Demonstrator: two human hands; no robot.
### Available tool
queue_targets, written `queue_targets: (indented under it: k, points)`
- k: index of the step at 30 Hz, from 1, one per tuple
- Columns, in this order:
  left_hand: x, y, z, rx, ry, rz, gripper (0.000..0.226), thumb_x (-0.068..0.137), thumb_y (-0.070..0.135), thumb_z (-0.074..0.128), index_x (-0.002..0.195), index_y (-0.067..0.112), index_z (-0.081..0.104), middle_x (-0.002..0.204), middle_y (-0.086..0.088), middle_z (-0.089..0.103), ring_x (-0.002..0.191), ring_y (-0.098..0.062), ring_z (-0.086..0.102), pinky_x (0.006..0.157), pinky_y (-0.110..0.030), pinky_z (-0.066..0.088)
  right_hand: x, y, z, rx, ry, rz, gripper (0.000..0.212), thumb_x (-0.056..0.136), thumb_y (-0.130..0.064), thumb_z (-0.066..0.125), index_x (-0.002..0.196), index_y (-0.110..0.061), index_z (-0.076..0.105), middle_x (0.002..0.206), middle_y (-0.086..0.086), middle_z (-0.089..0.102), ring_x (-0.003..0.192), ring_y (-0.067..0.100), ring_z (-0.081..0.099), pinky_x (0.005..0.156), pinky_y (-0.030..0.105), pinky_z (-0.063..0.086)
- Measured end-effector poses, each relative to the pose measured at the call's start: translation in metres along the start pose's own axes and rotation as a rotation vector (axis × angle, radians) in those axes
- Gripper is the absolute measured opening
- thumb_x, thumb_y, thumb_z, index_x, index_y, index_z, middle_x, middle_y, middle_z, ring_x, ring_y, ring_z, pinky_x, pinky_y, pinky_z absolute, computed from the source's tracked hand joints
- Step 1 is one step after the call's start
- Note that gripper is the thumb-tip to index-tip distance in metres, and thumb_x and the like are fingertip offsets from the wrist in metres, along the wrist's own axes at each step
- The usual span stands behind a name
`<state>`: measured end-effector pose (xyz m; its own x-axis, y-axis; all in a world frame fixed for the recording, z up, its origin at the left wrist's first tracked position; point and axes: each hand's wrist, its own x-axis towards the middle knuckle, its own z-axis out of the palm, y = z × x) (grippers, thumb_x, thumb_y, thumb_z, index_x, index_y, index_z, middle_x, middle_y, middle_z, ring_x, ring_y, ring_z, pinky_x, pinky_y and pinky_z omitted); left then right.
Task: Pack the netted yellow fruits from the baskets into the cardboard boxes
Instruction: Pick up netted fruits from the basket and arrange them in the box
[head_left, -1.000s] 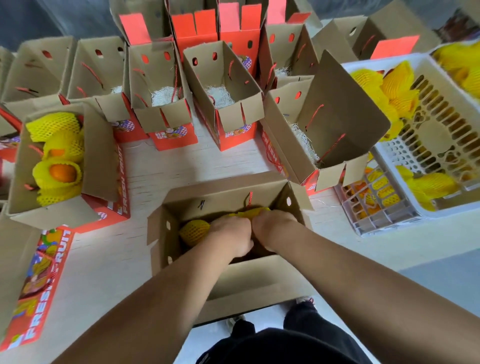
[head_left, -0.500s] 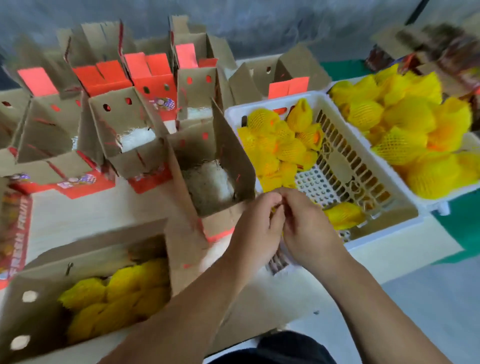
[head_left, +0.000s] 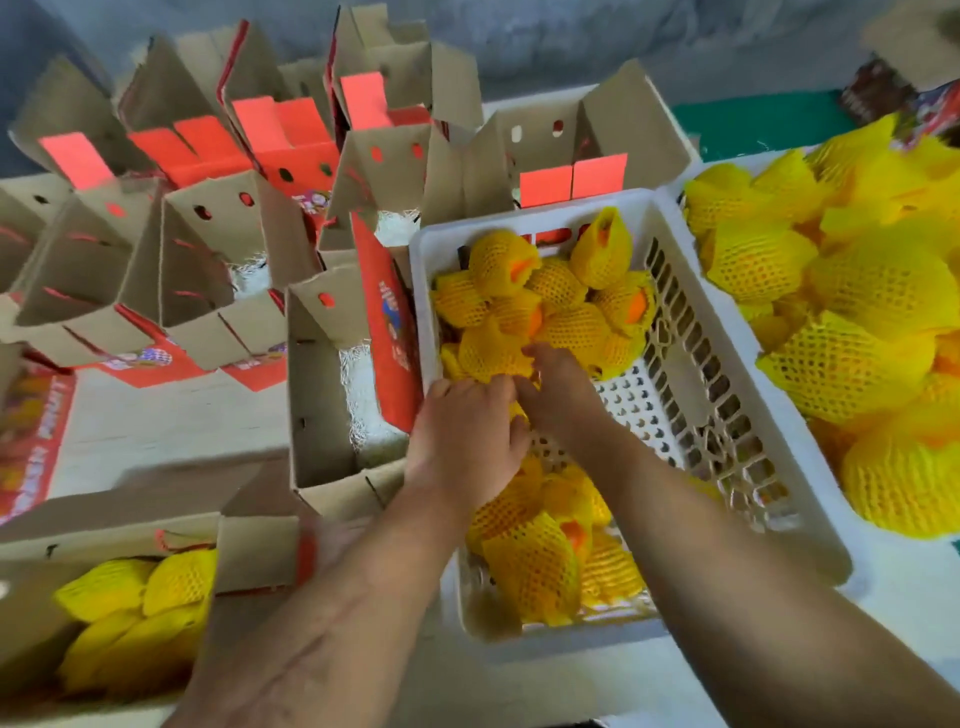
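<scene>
Netted yellow fruits (head_left: 535, 577), each in a foam mesh sleeve, lie at the near end of a white slotted plastic basket (head_left: 727, 415). To the left, a nearer open brown cardboard box (head_left: 109, 530) already holds several packed fruits (head_left: 135, 613). Both hands reach into the basket's middle, meeting over one fruit (head_left: 488, 348): the left hand (head_left: 462, 436) and right hand (head_left: 558, 395) have curled fingers that seem to grasp its netting, though blur hides the exact grip. Farther along, a cluster of fruits (head_left: 561, 291) fills the basket's far end. A second heaped basket (head_left: 857, 338) stands right. Empty red-and-brown boxes (head_left: 208, 234) crowd behind.
</scene>
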<state>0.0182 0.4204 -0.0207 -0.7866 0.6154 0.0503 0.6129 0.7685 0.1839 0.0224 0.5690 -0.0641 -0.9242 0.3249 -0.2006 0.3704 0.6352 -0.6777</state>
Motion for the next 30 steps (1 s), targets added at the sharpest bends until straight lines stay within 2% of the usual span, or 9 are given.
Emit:
queue_targets:
  k: [5,8,13,16,18,21,25,28,30]
  points:
    - [0.0,0.0,-0.003,-0.025,0.022,-0.049,0.006,0.091,0.031,0.056,0.093,0.025,0.053,0.077,0.007,0.058,0.083,-0.021,0.057,0.091,-0.037,0.04,0.029,0.0,0.039,-0.048,0.013,-0.008,0.057,0.095,-0.035,0.059,0.145,-0.023,0.032,0.152,0.014,0.028,0.133,0.046,0.037,0.103,0.062,0.04]
    - [0.001,0.0,-0.003,-0.052,0.005,-0.057,0.004,0.091,0.027,0.055,0.094,0.024,0.054,0.079,0.008,0.057,0.084,-0.021,0.054,0.094,-0.038,0.039,0.032,0.005,0.046,-0.066,0.105,-0.051,0.048,0.095,-0.03,0.06,0.135,-0.016,0.037,0.139,0.015,0.041,0.122,0.046,0.048,0.092,0.058,0.046]
    - [0.003,-0.001,-0.002,0.006,-0.043,-0.042,0.024,0.092,0.032,0.055,0.115,0.024,0.054,0.105,0.007,0.061,0.106,-0.02,0.054,0.102,-0.035,0.034,0.034,0.008,0.016,-0.139,-0.031,0.047,0.084,0.08,-0.057,0.073,0.149,-0.022,0.04,0.144,0.014,0.041,0.129,0.042,0.043,0.106,0.054,0.042]
    - [0.002,-0.001,-0.003,-0.005,-0.018,-0.047,0.043,0.095,0.052,0.055,0.125,0.022,0.052,0.11,0.004,0.059,0.111,-0.021,0.053,0.103,-0.034,0.034,0.031,0.005,-0.029,0.113,-0.288,0.185,0.068,0.07,-0.067,0.076,0.119,-0.022,0.063,0.113,0.006,0.065,0.101,0.029,0.066,0.088,0.05,0.058]
    - [0.003,0.001,-0.006,-0.03,-0.022,-0.072,0.061,0.095,0.07,0.047,0.133,0.022,0.049,0.108,0.006,0.059,0.109,-0.019,0.053,0.102,-0.034,0.036,0.018,0.007,-0.054,0.329,-0.465,0.28,0.064,0.064,-0.068,0.077,0.109,-0.025,0.064,0.094,0.001,0.07,0.079,0.019,0.071,0.073,0.047,0.065]
    - [0.003,0.0,-0.009,-0.103,-0.033,-0.099,0.076,0.091,0.081,0.042,0.137,0.022,0.052,0.109,0.011,0.062,0.108,-0.014,0.054,0.1,-0.031,0.036,0.001,0.014,-0.065,0.699,-0.593,0.312,0.054,0.067,-0.055,0.086,0.113,-0.035,0.064,0.107,0.004,0.074,0.089,0.023,0.077,0.073,0.04,0.064]
    - [0.001,-0.003,-0.01,-0.181,0.008,-0.067,0.049,0.096,0.064,0.055,0.127,0.026,0.061,0.104,0.016,0.061,0.105,-0.014,0.056,0.1,-0.03,0.036,0.005,0.02,-0.056,0.844,-0.576,0.328,0.058,0.083,-0.032,0.084,0.132,-0.018,0.054,0.118,0.017,0.071,0.094,0.035,0.076,0.082,0.043,0.063]
    - [0.002,-0.001,-0.01,-0.111,-0.036,-0.064,0.088,0.086,0.081,0.043,0.151,0.022,0.042,0.125,0.011,0.06,0.121,-0.014,0.052,0.11,-0.03,0.032,0.012,0.025,-0.06,0.86,-0.614,0.305,0.055,0.082,-0.028,0.084,0.131,-0.021,0.059,0.127,0.015,0.067,0.104,0.035,0.073,0.091,0.049,0.06]
    - [0.002,0.0,-0.009,-0.038,-0.067,-0.059,0.094,0.085,0.084,0.039,0.155,0.021,0.039,0.13,0.009,0.061,0.124,-0.015,0.051,0.112,-0.032,0.032,0.015,0.032,-0.065,0.878,-0.669,0.25,0.063,0.079,-0.026,0.087,0.135,-0.023,0.058,0.132,0.011,0.067,0.113,0.032,0.07,0.098,0.051,0.057]
